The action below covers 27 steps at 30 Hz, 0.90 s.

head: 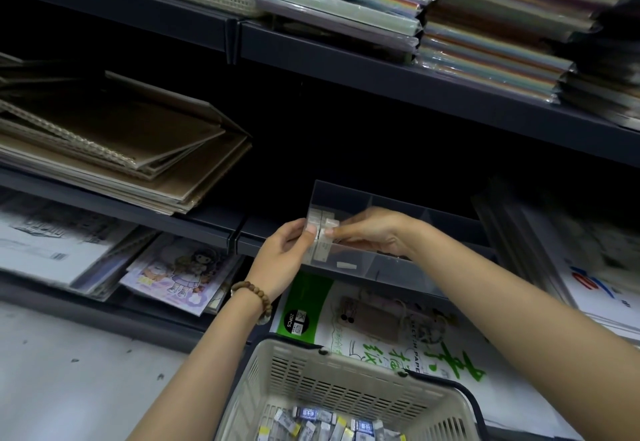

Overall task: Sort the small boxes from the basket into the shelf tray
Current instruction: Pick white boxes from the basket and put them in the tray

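A clear plastic shelf tray [398, 267] with dividers sits on the middle shelf. Its left compartment holds a row of small white boxes [320, 250]. My left hand [282, 255], with a bead bracelet on the wrist, holds the row from the left side. My right hand [372, 232] pinches a small white box [330, 225] at the top of that row. Below, a beige plastic basket [311, 371] with dark handles holds several small boxes [329, 426] in its bottom.
Brown notebooks [131, 149] are stacked on the shelf at left. Coloured paper packs [485, 25] fill the top shelf. A green sketch-paper pack [381, 329] and a cartoon book [176, 267] lie on the lower shelf. Grey floor at lower left.
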Each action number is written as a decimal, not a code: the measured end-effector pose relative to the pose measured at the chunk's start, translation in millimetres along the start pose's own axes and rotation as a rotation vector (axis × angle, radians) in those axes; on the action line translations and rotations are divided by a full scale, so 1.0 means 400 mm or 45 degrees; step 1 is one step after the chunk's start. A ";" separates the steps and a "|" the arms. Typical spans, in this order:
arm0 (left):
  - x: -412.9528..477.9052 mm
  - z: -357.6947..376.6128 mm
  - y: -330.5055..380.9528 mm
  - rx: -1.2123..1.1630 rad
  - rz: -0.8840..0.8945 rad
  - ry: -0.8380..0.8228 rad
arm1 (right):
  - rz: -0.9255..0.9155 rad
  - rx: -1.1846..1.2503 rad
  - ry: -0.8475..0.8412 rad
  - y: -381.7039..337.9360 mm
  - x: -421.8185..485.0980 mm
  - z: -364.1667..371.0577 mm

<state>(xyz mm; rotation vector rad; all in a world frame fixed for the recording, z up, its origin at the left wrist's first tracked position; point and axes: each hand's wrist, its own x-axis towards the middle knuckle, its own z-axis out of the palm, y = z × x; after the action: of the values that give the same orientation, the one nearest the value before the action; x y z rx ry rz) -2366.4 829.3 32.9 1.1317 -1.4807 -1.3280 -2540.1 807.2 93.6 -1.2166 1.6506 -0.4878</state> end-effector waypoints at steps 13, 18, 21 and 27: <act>-0.002 0.001 -0.006 -0.006 0.003 0.010 | 0.128 0.348 0.016 -0.003 0.010 0.013; -0.001 0.008 -0.009 0.026 0.013 0.018 | 0.076 -0.168 0.274 -0.003 0.043 0.041; 0.003 0.004 -0.012 -0.021 -0.001 0.005 | 0.144 -0.106 0.146 -0.012 0.041 0.039; 0.002 0.005 -0.021 -0.022 0.030 -0.008 | 0.175 -0.029 -0.049 -0.020 0.029 0.032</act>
<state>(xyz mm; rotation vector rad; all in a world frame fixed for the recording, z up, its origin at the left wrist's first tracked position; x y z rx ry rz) -2367.8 828.6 24.1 1.0967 -1.4800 -1.3266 -2525.0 796.5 88.6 -1.1132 1.6978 -0.3587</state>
